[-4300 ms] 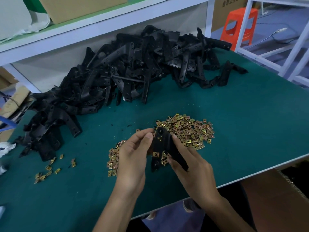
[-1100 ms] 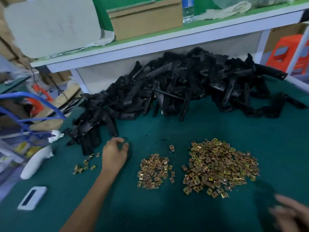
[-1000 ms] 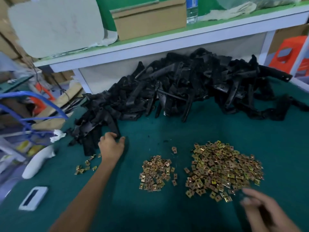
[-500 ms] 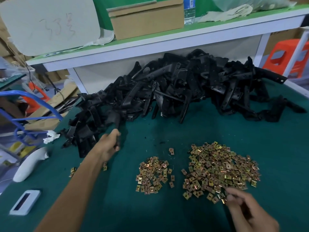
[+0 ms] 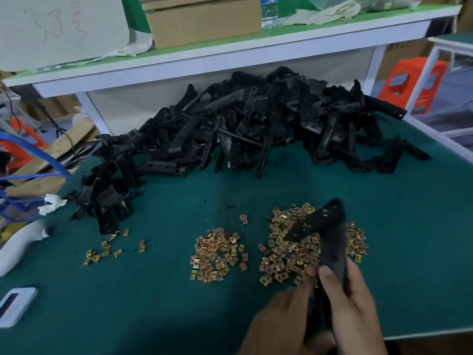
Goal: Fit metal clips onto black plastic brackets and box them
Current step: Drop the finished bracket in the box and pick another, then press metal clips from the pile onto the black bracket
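Both hands hold one black plastic bracket [image 5: 330, 237] upright above the large pile of brass-coloured metal clips [image 5: 286, 257]. My left hand [image 5: 279, 324] grips its lower end from the left. My right hand [image 5: 355, 303] wraps round it from the right, thumb on its front face. The bracket's upper arm slants left over the clips. A smaller clip pile [image 5: 217, 254] lies to the left, and a few loose clips [image 5: 105, 249] further left. A big heap of black brackets [image 5: 256, 129] fills the back of the green table [image 5: 153, 303].
A white handheld device [image 5: 15, 304] and a white curved object [image 5: 18, 242] lie at the left edge. Above the heap runs a shelf [image 5: 230, 60] with a cardboard box [image 5: 202, 19] and a water bottle [image 5: 269, 11]. An orange stool [image 5: 409, 83] stands far right.
My left hand took a bracket from the heap's left end and carried it right to my right hand, which left the clip pile and now grips it too.
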Action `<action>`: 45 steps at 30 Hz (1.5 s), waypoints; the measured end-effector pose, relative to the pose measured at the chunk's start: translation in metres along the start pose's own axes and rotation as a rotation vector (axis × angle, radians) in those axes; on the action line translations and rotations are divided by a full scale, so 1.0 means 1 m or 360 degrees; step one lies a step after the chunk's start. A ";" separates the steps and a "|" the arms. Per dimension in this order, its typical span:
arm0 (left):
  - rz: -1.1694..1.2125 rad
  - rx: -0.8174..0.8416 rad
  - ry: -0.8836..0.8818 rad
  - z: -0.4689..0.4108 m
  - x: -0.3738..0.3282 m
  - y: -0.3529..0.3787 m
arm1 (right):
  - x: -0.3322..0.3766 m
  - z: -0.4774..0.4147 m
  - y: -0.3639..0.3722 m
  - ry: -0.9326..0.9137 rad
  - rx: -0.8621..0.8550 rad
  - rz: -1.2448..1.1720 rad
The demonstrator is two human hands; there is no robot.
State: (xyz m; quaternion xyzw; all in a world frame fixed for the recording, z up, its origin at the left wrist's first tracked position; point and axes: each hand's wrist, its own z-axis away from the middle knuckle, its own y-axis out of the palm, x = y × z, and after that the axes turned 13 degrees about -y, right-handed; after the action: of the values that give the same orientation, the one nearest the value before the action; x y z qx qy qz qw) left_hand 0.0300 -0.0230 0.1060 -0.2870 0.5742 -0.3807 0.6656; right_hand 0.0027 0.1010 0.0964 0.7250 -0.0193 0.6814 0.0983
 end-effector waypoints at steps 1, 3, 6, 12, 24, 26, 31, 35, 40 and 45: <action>0.0005 0.0016 0.0069 -0.002 0.006 -0.005 | -0.003 -0.002 -0.006 -0.0029 -0.0050 0.0057; 0.0075 -0.0106 0.0102 -0.011 0.023 -0.017 | -0.005 -0.002 -0.012 -0.0034 -0.0108 0.0064; -0.0054 -0.0582 0.0055 -0.039 0.044 -0.031 | -0.001 0.001 -0.011 -0.0025 -0.0061 0.0081; -0.0186 -0.0445 -0.0129 -0.076 0.057 -0.040 | 0.006 0.009 -0.007 -0.0112 0.0059 0.0316; 0.0413 -0.0356 -0.0367 -0.070 0.073 -0.059 | 0.003 0.008 -0.005 -0.0189 0.0159 0.0449; 0.0650 -0.0293 -0.0372 -0.065 0.072 -0.063 | 0.002 0.007 -0.006 -0.0206 0.0170 0.0439; 0.0644 -0.0332 -0.0374 -0.063 0.070 -0.070 | 0.001 0.006 -0.006 -0.0225 0.0202 0.0425; 0.0617 -0.0347 -0.0420 -0.067 0.074 -0.071 | 0.000 0.002 -0.007 -0.0192 0.0239 0.0352; 0.0930 -0.0235 -0.0492 -0.068 0.075 -0.071 | -0.003 -0.001 -0.004 -0.0161 0.0256 0.0316; 0.1410 -0.0101 -0.0640 -0.066 0.072 -0.075 | -0.004 0.002 -0.004 -0.0196 0.0244 0.0300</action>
State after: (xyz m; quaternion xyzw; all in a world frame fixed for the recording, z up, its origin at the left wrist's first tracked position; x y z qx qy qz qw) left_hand -0.0449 -0.1209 0.1163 -0.1031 0.5124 0.0200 0.8523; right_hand 0.0054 0.1046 0.0923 0.7658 -0.0412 0.6413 -0.0232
